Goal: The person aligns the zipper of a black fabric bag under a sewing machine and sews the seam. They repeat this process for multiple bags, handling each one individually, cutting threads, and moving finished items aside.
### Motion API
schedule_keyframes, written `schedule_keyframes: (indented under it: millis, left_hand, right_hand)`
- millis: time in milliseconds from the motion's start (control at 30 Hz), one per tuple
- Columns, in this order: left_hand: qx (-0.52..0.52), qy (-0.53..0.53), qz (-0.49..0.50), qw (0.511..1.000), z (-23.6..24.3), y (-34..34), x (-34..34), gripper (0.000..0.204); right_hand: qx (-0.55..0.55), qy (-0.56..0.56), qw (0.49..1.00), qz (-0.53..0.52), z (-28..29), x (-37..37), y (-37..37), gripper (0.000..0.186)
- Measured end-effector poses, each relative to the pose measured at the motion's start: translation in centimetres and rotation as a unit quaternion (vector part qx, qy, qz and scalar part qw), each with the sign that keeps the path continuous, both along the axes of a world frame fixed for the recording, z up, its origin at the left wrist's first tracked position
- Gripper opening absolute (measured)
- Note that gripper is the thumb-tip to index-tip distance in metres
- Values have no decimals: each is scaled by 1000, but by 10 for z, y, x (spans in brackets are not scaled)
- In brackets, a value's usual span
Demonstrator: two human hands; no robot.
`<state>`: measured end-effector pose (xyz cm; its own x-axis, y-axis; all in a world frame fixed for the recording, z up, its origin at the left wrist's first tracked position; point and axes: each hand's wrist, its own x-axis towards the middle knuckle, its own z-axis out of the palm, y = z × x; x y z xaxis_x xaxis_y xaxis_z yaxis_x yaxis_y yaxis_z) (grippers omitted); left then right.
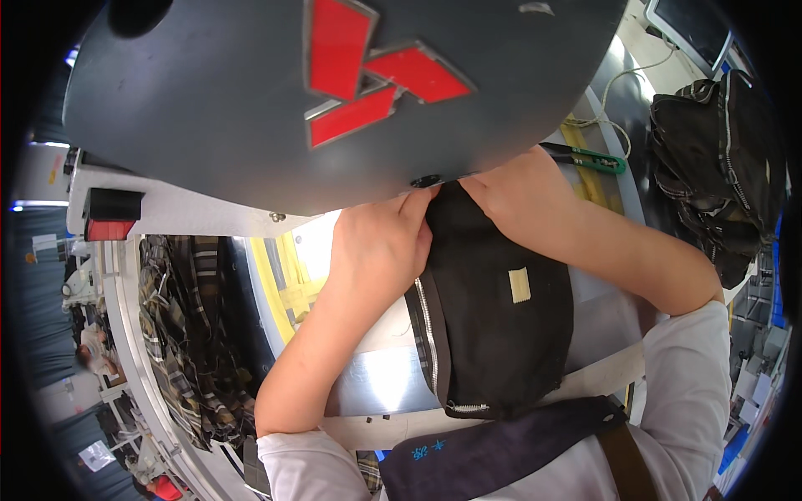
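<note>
A black fabric piece (501, 326) with a metal zipper (429, 334) along its left edge and a small pale yellow tag lies lengthwise before me. Its far end runs in under the dark grey head of what looks like a sewing machine (209, 108), marked with a red emblem. My left hand (380, 242) is closed on the fabric's left edge, with fingers curled and fingertips partly hidden. Across the far right part of the fabric rests my right hand (522, 200). The machine head covers its fingers, so their grip is hidden.
Green-handled snips (597, 159) lie right of the machine, near a pale cord. A pile of black zippered pieces (718, 167) sits at the far right. Plaid fabric (192, 334) hangs or lies at the left. Yellow tape (284, 275) marks the work surface.
</note>
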<state>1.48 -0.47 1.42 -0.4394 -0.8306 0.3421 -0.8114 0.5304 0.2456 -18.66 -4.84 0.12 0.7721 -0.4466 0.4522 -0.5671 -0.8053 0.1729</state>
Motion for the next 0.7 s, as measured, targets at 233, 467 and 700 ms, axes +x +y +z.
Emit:
schedule_keyframes:
  millis: [233,467,700]
  left_hand:
    - [-10,-6,9,1000,-7,-3,2,31]
    - [-17,-1,11,1000,-5,-3,0,31]
    - [-16,3,6,1000,-6,-3,1,30]
  right_hand:
    - [29,-21,999,10,-1,1,-5,15]
    - [17,-11,1000,8,-1,0,-6,16]
    - [21,0,1000,-5,2,0,-4,15]
